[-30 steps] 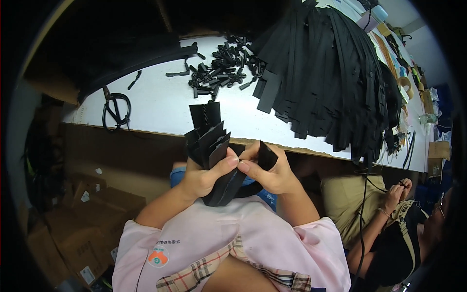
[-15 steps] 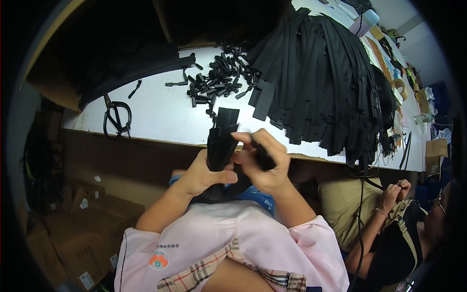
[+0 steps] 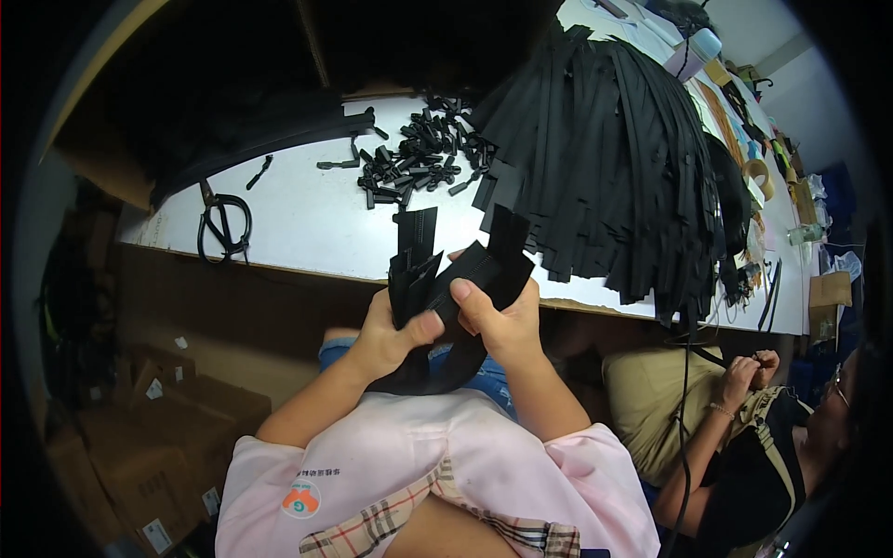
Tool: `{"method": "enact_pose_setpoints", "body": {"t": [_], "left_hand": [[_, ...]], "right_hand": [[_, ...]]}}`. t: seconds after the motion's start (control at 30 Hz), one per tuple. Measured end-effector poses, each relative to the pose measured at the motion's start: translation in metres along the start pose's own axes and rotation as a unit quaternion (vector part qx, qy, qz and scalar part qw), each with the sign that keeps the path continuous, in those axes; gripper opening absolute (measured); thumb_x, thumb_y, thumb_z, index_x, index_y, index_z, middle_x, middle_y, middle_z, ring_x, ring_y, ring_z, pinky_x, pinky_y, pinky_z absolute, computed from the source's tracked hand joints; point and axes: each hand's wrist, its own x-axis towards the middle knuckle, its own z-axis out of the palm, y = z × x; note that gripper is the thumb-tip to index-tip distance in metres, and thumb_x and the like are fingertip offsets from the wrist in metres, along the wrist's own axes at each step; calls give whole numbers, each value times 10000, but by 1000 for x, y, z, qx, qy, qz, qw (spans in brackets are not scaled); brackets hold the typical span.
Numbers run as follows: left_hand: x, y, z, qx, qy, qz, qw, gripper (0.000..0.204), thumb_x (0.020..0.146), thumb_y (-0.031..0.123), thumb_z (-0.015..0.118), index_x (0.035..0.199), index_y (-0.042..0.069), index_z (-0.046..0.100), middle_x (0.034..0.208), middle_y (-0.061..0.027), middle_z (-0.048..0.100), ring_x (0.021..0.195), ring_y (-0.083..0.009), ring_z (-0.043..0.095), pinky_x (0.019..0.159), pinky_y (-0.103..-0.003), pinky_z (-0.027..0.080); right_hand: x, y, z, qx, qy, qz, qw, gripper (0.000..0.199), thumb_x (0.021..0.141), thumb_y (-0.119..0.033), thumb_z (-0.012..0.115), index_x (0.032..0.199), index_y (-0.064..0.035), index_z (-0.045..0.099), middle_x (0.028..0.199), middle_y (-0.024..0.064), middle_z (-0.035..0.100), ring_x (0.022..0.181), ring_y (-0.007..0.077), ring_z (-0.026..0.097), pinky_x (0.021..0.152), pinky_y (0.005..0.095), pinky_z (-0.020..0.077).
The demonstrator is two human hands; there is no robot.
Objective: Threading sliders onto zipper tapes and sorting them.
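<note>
In front of my lap, my left hand (image 3: 386, 337) is closed around a bunch of black zipper strips (image 3: 415, 234), whose flat ends fan upward past its fingers. Close beside it, my right hand (image 3: 503, 321) grips more black zipper strips (image 3: 508, 244), thumb pressed on top. One strip slants between the two hands, and the lower lengths hang over my lap. Beyond my hands, a heap of small black zipper sliders with pulls (image 3: 428, 153) lies on the white table (image 3: 307, 219).
A large pile of long black strips (image 3: 614, 158) drapes over the table's front edge at right. Black-handled scissors (image 3: 223, 228) lie at left. Cardboard boxes (image 3: 158, 446) stand on the floor at lower left. A co-worker (image 3: 744, 437) sits at my right, hands together.
My right hand has moved slightly and turned, its thumb now on top. The strips it holds now spread upward, apart from the left hand's bunch.
</note>
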Motion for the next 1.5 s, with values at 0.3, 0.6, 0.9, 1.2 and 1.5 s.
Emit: {"method": "enact_pose_setpoints", "body": {"t": [0.3, 0.6, 0.9, 1.2, 1.5], "left_hand": [[7, 2, -8, -201, -4, -176, 964, 343, 859, 352, 450, 815, 18, 517, 591, -23, 472, 489, -100, 448, 486, -226, 396], [6, -19, -14, -310, -238, -85, 917, 553, 724, 438, 617, 1058, 26, 460, 873, -72, 544, 773, -141, 550, 658, -249, 458], [12, 8, -2, -157, -137, -186, 960, 252, 696, 76, 648, 880, -8, 498, 639, -65, 517, 579, -159, 549, 547, -255, 450], [8, 11, 0, -117, -146, -219, 958, 200, 685, 88, 626, 836, 0, 530, 596, -42, 498, 516, -101, 488, 481, -218, 383], [7, 23, -17, -68, -150, -200, 966, 220, 658, 41, 615, 856, -10, 533, 620, -45, 528, 516, -94, 489, 493, -214, 401]], "right_hand": [[-7, -24, -8, 161, -93, 109, 977, 233, 732, -63, 590, 933, 35, 525, 686, 133, 589, 394, 47, 378, 357, 172, 294], [4, -35, 3, -98, -141, 9, 985, 199, 744, 31, 502, 934, 12, 559, 739, 55, 567, 587, 101, 535, 531, 218, 420], [23, -31, 0, -282, -27, -244, 927, 484, 605, 105, 568, 1070, -13, 504, 989, 125, 533, 717, 205, 584, 572, 241, 474], [25, -34, -11, -167, 59, -103, 979, 289, 715, -35, 622, 983, 31, 534, 836, 37, 547, 564, 28, 484, 471, 149, 364], [16, -63, -26, -88, 310, -203, 925, 166, 785, -215, 596, 786, -56, 548, 711, 49, 543, 544, 79, 499, 398, 192, 384]]}}
